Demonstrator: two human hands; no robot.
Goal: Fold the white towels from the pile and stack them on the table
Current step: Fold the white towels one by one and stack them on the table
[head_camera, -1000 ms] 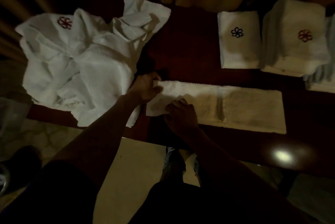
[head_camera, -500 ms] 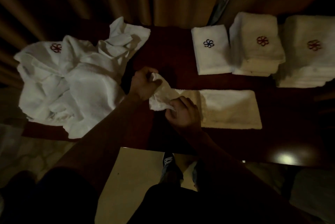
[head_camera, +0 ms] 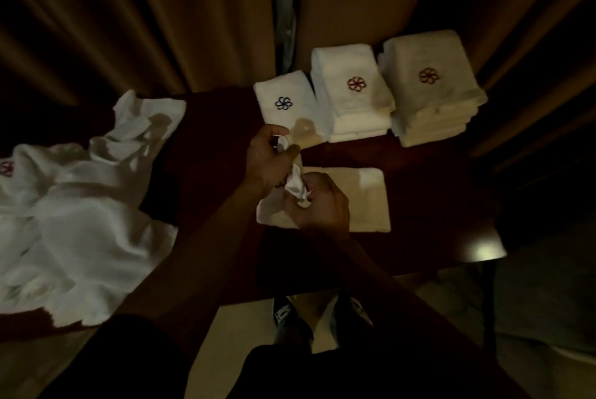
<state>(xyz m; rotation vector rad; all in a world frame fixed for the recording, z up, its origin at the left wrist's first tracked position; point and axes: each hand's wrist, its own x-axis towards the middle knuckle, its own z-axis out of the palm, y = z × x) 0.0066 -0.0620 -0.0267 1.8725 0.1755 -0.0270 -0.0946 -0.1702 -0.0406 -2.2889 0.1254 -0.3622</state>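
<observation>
White towel (head_camera: 361, 201) lies by the counter's (head_camera: 435, 192) front edge, its left end raised. I have the left hand (head_camera: 267, 160) and right hand (head_camera: 322, 205) with fingers curled tight round that end's bunched corners. I judge this the crosswise fold. Next: lay the end squarely over the right half, then move the towel to the stacks (head_camera: 354, 101) at the back edge.

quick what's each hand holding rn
Left hand: grips the raised end of the half-folded towel.
Right hand: grips the same towel end.
</observation>
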